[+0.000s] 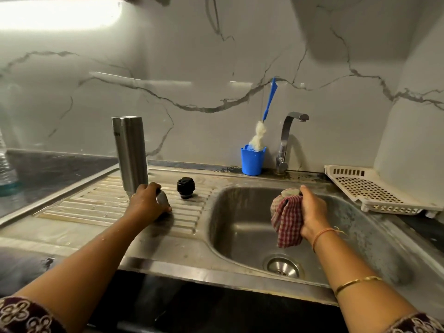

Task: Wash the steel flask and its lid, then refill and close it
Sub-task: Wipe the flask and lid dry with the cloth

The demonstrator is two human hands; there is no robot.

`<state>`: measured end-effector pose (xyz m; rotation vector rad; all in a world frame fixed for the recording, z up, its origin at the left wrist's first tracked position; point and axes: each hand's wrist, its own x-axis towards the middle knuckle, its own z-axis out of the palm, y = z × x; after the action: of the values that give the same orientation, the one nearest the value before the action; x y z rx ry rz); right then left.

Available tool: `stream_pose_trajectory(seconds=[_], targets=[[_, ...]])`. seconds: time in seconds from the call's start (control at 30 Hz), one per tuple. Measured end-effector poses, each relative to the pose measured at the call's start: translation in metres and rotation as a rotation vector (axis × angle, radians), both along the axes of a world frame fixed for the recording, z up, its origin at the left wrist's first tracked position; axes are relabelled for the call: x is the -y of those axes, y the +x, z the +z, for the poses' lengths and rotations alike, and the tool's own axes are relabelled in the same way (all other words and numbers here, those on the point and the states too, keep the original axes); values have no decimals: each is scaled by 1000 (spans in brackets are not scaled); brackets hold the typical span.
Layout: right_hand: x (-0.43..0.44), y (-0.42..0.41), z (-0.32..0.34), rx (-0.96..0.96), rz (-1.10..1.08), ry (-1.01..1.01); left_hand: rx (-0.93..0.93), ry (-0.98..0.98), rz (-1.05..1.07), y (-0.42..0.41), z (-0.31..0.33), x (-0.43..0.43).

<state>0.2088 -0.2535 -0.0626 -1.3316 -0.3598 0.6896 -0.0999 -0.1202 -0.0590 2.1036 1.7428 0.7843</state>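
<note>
Steel sink (189, 269): basin on the right, ribbed drainboard (84, 207) on the left. Flask (131, 153) stands upright on the drainboard's far side, just behind the left hand, top end uncapped. White slotted tray (370, 192) sits on the counter right of the basin. Right hand (312, 212) is over the basin, fingers closed round a bunched red checked cloth (287, 221) that hangs down. Left hand (147, 200) is on the drainboard, fingers curled over the steel cap (163, 198), which touches the ribs. Blue cup (252, 162) by the tap (289, 138) holds a bottle brush (260, 135). Black stopper (185, 187) stands alone on the drainboard, just right of the cap, apart from it.
</note>
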Motion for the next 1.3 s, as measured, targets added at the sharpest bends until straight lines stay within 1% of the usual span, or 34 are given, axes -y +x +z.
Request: stream_pose_trajectory(seconds=[0.13,0.27,0.3,0.37,0.5,0.57,0.67,0.77,0.87,0.93,0.97,1.07,1.13,1.17,1.23,1.3], targets=[[0,1,-1,-9,-4,-15,-103,-4,-62,-1,-10,-10],[-2,2,0,-19,-10,-17,-273,7,-39,2,-12,-15],[-2,2,0,-18,-12,-17,-288,30,-25,4,-12,-14],[-3,3,-1,-12,-18,-19,-226,108,-19,11,-10,-13],[-6,5,-2,15,-49,-23,-22,275,-134,37,-9,-12],[-7,6,-2,33,-63,-22,-4,330,-188,52,-11,-11],[-11,8,-1,51,-78,-11,-35,375,-226,73,-11,-18],[-13,10,-3,49,-77,-6,-83,313,-189,88,-12,-32],[-14,12,-3,55,-82,-4,-155,189,-89,97,-15,-47],[-15,12,-3,49,-78,4,-191,103,-80,99,-16,-50],[-15,13,-3,43,-76,7,-199,94,-90,100,-17,-50],[-16,15,-5,9,-60,4,-189,181,-85,102,-18,-43],[-15,15,-5,-21,-48,14,-138,189,-51,106,-17,-32],[-14,15,-5,-49,-39,20,-64,169,-46,111,-16,-25],[-12,16,-3,-132,-21,44,194,64,-80,125,-9,-6],[-10,17,-1,-231,-1,79,531,-116,-108,144,0,15]])
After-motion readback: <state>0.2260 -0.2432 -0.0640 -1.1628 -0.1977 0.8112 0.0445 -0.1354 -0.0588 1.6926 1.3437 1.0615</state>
